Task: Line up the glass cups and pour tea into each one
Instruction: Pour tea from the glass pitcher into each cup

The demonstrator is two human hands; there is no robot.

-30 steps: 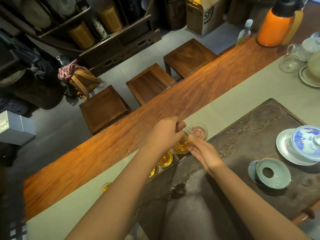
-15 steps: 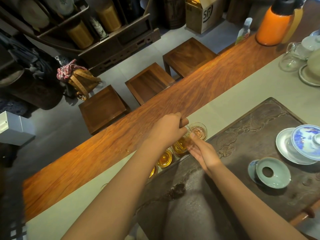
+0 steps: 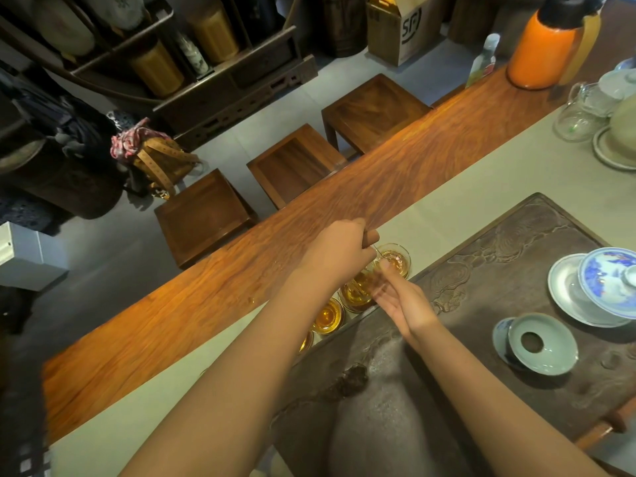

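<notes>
1. My left hand [image 3: 339,251] grips a dark wooden handle [image 3: 371,236] of a glass pitcher, mostly hidden, tilted over the end cup.
2. My right hand [image 3: 401,299] lies relaxed, fingers straight, touching the pitcher.
3. Small clear glass cups [image 3: 395,259] of amber tea line the carved dark tea tray's [image 3: 516,242] far edge.
</notes>
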